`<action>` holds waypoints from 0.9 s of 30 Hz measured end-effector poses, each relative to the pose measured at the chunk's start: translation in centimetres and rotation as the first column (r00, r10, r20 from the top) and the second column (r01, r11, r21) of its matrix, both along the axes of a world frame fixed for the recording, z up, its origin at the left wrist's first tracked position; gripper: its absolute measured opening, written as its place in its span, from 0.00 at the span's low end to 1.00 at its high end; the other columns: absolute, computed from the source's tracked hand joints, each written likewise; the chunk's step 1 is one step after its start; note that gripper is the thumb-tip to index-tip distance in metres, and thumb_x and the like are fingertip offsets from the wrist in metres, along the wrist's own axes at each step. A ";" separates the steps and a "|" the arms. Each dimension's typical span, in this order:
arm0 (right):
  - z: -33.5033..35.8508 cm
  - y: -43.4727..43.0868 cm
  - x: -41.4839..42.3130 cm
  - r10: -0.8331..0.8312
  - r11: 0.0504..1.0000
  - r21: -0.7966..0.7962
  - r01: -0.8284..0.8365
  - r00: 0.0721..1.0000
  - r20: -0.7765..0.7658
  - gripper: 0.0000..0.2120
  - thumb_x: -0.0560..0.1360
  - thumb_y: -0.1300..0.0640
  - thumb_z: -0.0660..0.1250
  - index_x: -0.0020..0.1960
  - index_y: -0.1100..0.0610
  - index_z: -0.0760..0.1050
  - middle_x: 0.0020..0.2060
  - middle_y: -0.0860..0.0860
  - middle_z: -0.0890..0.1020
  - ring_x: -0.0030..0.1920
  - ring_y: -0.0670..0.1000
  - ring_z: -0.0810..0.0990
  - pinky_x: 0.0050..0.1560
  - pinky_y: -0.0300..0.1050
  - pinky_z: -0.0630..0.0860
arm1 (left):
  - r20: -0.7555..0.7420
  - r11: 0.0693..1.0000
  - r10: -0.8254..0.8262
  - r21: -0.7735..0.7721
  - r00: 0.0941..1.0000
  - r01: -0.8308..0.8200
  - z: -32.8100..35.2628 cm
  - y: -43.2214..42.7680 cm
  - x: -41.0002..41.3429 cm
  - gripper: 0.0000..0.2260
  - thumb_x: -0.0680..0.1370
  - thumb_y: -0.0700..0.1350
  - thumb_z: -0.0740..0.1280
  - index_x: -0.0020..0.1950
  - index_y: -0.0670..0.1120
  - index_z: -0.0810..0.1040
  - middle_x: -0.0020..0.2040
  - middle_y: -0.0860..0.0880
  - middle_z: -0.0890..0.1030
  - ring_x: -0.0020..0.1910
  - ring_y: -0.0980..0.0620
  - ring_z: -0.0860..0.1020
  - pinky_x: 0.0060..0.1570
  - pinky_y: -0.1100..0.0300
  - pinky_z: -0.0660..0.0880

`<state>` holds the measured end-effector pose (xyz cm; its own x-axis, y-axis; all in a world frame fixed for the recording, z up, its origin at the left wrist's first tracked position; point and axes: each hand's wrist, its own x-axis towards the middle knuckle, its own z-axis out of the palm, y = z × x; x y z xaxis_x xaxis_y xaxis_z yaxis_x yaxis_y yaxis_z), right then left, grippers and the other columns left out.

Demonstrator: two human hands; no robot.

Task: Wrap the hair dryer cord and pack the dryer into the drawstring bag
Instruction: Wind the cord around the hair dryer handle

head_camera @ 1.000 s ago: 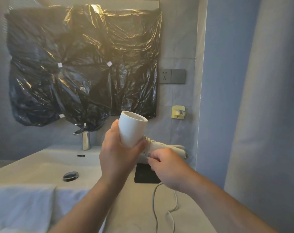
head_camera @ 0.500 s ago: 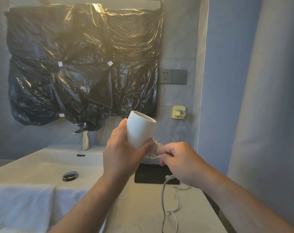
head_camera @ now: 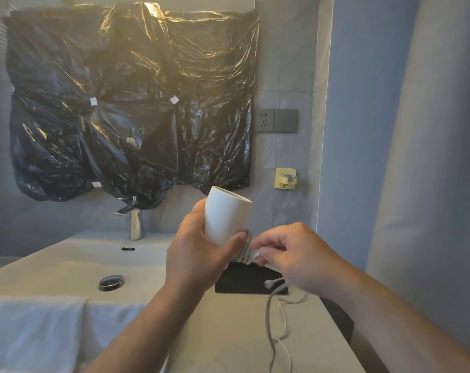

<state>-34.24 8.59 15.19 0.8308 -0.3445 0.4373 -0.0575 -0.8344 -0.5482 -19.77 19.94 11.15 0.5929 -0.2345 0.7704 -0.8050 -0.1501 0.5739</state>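
Two hands are up and busy: the left hand grips the barrel of the white plastic hair dryer, with its open end tilted up and away. Just beside it, the right hand pinches the pale grey cord against the coils wound at the dryer's base. Below the right hand the loose cord trails onto the pale tabletop, next to a flat black rectangular pad lying under both hands.
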 end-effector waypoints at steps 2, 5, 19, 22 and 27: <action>0.5 -0.6 0.0 -0.010 0.998 -0.064 0.012 1.000 0.025 0.06 0.75 0.58 0.68 0.48 0.50 0.82 0.39 0.47 0.85 0.42 0.42 0.83 0.49 0.40 0.78 | 0.021 0.999 -0.028 0.032 0.999 0.028 0.1 0.1 0.2 0.32 0.64 0.66 0.71 0.66 0.61 0.69 0.51 0.58 0.80 0.48 0.52 0.77 0.44 0.54 0.77; 1.1 -1.5 -0.1 -0.061 0.967 -0.248 0.064 0.998 0.018 0.05 0.71 0.51 0.73 0.41 0.53 0.82 0.36 0.48 0.83 0.39 0.45 0.79 0.41 0.40 0.74 | 0.052 0.995 -0.063 0.075 0.997 0.059 0.3 0.4 0.1 0.32 0.63 0.66 0.70 0.66 0.62 0.69 0.51 0.59 0.79 0.48 0.54 0.77 0.44 0.54 0.77; -0.9 -4.2 1.1 0.301 0.838 0.475 -0.268 0.954 0.007 0.21 0.54 0.41 0.82 0.33 0.56 0.79 0.27 0.53 0.77 0.26 0.49 0.72 0.28 0.40 0.69 | -0.052 0.890 -0.456 -0.023 0.888 0.455 0.3 1.2 -0.1 0.25 0.64 0.56 0.77 0.60 0.56 0.78 0.47 0.53 0.84 0.45 0.50 0.82 0.43 0.48 0.80; -1.6 -4.8 1.7 0.398 0.663 0.659 -0.354 0.913 0.090 0.30 0.48 0.36 0.81 0.37 0.56 0.76 0.34 0.57 0.79 0.29 0.52 0.79 0.28 0.42 0.77 | -0.098 0.863 -0.502 -0.118 0.859 0.491 0.5 1.2 -0.5 0.23 0.64 0.54 0.77 0.57 0.54 0.80 0.45 0.52 0.84 0.41 0.53 0.81 0.37 0.58 0.79; -2.3 -4.6 2.3 0.406 0.457 0.794 -0.401 0.888 0.215 0.34 0.45 0.41 0.84 0.42 0.59 0.75 0.33 0.55 0.79 0.27 0.51 0.80 0.25 0.42 0.78 | -0.183 0.852 -0.509 -0.250 0.841 0.461 0.4 1.0 -0.7 0.24 0.62 0.58 0.76 0.57 0.55 0.81 0.47 0.50 0.85 0.46 0.46 0.83 0.43 0.46 0.83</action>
